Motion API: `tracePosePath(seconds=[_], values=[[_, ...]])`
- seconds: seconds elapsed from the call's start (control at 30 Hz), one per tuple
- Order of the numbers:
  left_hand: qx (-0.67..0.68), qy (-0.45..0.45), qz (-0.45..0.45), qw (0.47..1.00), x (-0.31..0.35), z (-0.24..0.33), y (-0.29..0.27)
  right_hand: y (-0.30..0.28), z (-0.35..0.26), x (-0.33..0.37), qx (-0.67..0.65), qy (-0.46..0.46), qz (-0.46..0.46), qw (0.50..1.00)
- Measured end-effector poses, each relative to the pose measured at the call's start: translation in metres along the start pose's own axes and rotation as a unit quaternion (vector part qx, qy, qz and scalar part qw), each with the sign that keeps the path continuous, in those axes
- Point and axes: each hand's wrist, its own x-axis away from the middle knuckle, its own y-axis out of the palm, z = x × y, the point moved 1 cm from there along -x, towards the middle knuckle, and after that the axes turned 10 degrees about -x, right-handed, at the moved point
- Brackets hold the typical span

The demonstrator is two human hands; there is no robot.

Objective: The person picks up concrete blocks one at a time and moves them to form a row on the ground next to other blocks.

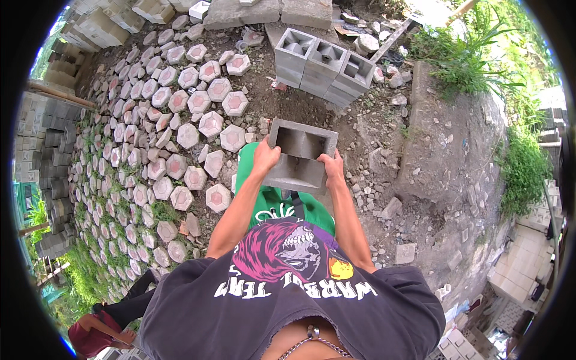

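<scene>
A grey hollow concrete block (298,172) is held in front of my body, its open cells facing up. On the block's left end my left hand (266,157) is closed, thumb over the rim. My right hand (332,166) grips the right end in the same way. The fingers beneath the block are mostly hidden. Farther ahead, a row of similar concrete blocks (324,67) stands on the dirt, cells upward; the held block is apart from them.
Hexagonal pavers (210,122) with reddish centres cover the ground to the left. Concrete slabs (240,13) lie at the far side. Rubble (392,207) and a raised concrete edge (420,120) are to the right. Stacked blocks (57,162) line the left. Another person (102,330) is at lower left.
</scene>
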Motion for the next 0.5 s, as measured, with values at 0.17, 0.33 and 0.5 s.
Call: tracePosePath(seconds=[0.17, 0.33, 0.5], values=[[-0.004, 0.01, -0.014, 1.0, -0.086, 0.015, -0.007, 0.039, -0.02, -0.073, 0.013, 0.01, 0.025, 1.0], [-0.011, 0.002, -0.043, 0.999, -0.18, 0.029, -0.025, 0.091, -0.036, -0.135, 0.024, 0.039, 0.044, 0.998], [-0.044, 0.034, -0.071, 0.996, -0.262, 0.043, -0.045, 0.139, -0.051, -0.193, 0.019, 0.018, 0.056, 0.998]])
